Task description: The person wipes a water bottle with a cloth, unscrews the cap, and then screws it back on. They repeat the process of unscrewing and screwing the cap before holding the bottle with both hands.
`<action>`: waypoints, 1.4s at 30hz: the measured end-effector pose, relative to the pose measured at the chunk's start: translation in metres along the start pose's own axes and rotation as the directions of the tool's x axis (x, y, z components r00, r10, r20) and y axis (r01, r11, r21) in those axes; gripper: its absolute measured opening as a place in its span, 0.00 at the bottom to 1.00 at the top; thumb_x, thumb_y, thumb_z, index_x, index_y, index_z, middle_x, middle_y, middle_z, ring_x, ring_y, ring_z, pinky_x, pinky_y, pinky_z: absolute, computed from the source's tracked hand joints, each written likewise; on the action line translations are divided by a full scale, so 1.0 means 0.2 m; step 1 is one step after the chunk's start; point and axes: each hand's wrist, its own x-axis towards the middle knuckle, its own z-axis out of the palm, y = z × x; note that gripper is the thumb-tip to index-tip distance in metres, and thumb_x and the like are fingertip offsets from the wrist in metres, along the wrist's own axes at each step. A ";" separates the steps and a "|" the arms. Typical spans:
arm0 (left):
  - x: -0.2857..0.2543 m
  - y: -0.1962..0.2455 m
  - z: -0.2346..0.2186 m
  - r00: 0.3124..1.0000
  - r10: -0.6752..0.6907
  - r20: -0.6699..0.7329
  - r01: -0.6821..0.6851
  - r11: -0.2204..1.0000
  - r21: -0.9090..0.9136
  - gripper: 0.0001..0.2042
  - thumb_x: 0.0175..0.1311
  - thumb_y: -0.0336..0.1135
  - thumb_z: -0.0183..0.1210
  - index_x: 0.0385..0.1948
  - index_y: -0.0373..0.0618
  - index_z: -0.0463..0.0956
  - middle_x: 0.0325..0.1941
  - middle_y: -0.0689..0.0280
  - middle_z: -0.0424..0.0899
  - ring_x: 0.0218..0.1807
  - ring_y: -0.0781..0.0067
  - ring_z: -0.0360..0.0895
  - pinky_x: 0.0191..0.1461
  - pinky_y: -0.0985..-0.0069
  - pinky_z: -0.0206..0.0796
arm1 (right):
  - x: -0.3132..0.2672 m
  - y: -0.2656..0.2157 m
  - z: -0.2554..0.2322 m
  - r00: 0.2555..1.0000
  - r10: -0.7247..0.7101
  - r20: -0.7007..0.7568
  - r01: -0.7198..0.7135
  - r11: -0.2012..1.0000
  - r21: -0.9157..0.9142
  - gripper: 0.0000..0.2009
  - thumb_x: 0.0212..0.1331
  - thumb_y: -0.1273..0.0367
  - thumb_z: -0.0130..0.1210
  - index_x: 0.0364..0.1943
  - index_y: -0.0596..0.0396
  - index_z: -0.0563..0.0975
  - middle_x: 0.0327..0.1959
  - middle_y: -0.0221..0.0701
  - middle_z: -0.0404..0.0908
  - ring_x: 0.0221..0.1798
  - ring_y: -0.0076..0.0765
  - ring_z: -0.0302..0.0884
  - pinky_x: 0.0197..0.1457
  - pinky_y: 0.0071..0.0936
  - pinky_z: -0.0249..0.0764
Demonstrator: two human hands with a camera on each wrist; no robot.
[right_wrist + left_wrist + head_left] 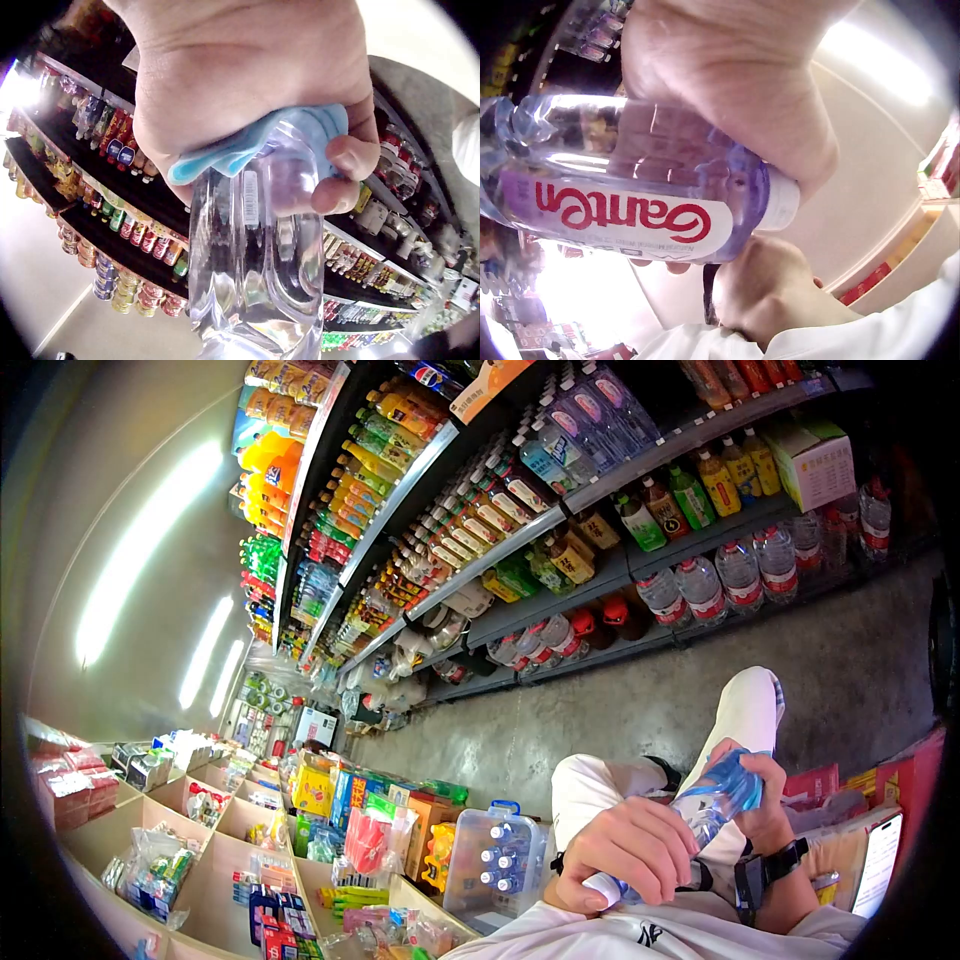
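A clear plastic water bottle [630, 210] with a purple and white Ganten label lies slantwise across my lap. My left hand [635, 850] grips it around the label end, its white cap [781, 201] near the heel of that palm. At the other end my right hand [765, 800] holds a folded light blue cloth [232, 150] wrapped against the bottle, fingers curled around it. Below the cloth, in the right wrist view, the bare bottle wall and a small barcode strip show. Part of the label is hidden under the left hand in the head view.
Long drink shelves [600, 490] run along the far side, with large water bottles [740, 575] at the bottom. A translucent bin [465, 860] of small bottles stands left of my lap, beside divided wooden compartments [215, 870] of packaged goods. A lit phone [880, 865] is at the right.
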 end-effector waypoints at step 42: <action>-0.01 0.00 0.00 1.000 0.013 -0.022 -0.014 1.000 -0.024 0.24 0.62 0.50 0.48 0.30 0.34 0.83 0.33 0.54 0.87 0.35 0.50 0.86 0.49 0.53 0.76 | 0.01 0.00 -0.01 1.000 0.012 -0.018 -0.011 0.999 0.036 0.23 0.52 0.51 0.54 0.37 0.60 0.76 0.34 0.33 0.78 0.37 0.29 0.75 0.43 0.24 0.71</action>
